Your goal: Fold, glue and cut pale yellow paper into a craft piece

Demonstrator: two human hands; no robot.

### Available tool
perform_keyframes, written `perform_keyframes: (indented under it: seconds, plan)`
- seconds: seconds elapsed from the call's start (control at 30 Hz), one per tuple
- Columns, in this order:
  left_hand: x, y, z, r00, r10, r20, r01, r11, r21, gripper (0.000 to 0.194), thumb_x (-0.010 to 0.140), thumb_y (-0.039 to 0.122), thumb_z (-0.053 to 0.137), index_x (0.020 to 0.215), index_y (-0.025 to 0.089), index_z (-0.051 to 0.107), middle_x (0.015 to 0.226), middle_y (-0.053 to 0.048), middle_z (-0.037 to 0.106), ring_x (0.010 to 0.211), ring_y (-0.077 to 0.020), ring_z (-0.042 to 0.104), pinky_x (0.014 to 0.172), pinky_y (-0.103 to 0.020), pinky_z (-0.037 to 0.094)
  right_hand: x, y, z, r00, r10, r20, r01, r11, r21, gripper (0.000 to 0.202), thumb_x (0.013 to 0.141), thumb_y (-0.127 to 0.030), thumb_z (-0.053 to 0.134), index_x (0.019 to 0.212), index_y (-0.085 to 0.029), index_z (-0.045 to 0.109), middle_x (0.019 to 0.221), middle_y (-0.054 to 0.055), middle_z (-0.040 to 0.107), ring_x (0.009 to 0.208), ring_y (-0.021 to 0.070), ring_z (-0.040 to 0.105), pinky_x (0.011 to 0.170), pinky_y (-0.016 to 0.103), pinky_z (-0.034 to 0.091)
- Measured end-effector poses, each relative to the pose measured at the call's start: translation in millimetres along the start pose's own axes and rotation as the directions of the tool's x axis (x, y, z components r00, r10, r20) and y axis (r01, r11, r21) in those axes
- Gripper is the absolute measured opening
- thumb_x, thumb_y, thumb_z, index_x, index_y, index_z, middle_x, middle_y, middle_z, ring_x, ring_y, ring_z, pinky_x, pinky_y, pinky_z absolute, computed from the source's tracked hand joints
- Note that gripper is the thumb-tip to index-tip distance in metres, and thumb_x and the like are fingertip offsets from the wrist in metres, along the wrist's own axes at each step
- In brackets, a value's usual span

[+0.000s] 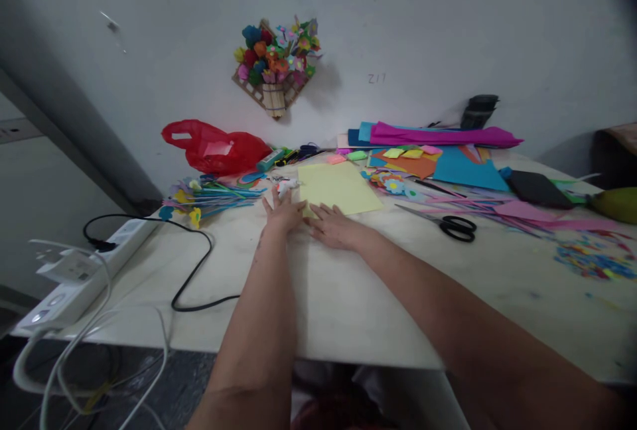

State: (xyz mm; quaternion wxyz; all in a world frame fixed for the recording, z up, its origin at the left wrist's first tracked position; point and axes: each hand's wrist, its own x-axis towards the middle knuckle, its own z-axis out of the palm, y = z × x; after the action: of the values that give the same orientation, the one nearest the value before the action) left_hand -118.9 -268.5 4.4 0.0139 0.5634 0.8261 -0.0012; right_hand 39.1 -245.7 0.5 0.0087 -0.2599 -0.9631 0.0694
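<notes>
A pale yellow sheet (343, 184) lies flat on the white table, straight ahead. My left hand (283, 212) rests with spread fingers by the sheet's near left corner. Along its near edge, my right hand (331, 225) lies flat with the fingers apart, fingertips touching the sheet or just beside it. Neither hand grips anything. Just beyond my left fingertips is a small white and red item (284, 186) I cannot make out. To the right of the sheet lie black-handled scissors (455, 227), blades pointing left.
Craft flowers (196, 199) and a red plastic bag (213, 148) lie at the left. A power strip (104, 261) with cables runs along the left edge. Coloured sheets (468, 168), a dark flat object (540, 189) and paper scraps (594, 259) cover the right. A flower decoration (273, 99) hangs on the wall.
</notes>
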Motion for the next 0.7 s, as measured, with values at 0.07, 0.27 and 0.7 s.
perform_keyframes:
  seconds: [0.07, 0.27, 0.7]
  plan:
    - [0.6, 0.2, 0.4, 1.000, -0.006, 0.000, 0.006, 1.000, -0.006, 0.044, 0.084, 0.044, 0.029, 0.126, 0.045, 0.043, 0.148, 0.010, 0.014, 0.132, -0.0336, -0.019, 0.099, -0.063, -0.010, 0.2, -1.1, 1.2, 1.000, 0.007, -0.011, -0.008, 1.000, -0.010, 0.051, 0.091, -0.045, 0.024, 0.139, -0.027, 0.030, 0.149, 0.007, 0.011, 0.135, 0.0312, 0.010, 0.104, 0.052, 0.011]
    - [0.6, 2.7, -0.4, 1.000, -0.015, -0.013, 0.014, 1.000, -0.018, 0.044, 0.084, 0.043, 0.029, 0.124, 0.044, 0.046, 0.148, 0.009, 0.017, 0.133, -0.0337, -0.017, 0.099, -0.063, -0.011, -0.1, -4.5, 5.1, 0.999, 0.041, -0.020, -0.041, 0.999, -0.008, 0.053, 0.090, -0.050, 0.023, 0.140, -0.032, 0.024, 0.149, 0.004, 0.014, 0.135, 0.0309, 0.006, 0.105, 0.051, 0.007]
    - [-4.0, 11.0, -8.5, 0.997, 0.001, -0.082, -0.005, 0.999, -0.047, 0.045, 0.084, 0.049, 0.030, 0.123, 0.037, 0.050, 0.147, 0.004, 0.023, 0.134, -0.0351, -0.007, 0.101, -0.063, -0.005, 2.2, 24.3, -10.6, 0.980, 0.010, -0.201, 0.016, 0.992, 0.128, 0.041, 0.085, -0.028, 0.045, 0.124, -0.022, 0.051, 0.144, 0.004, 0.029, 0.127, 0.0174, 0.033, 0.103, 0.031, 0.027]
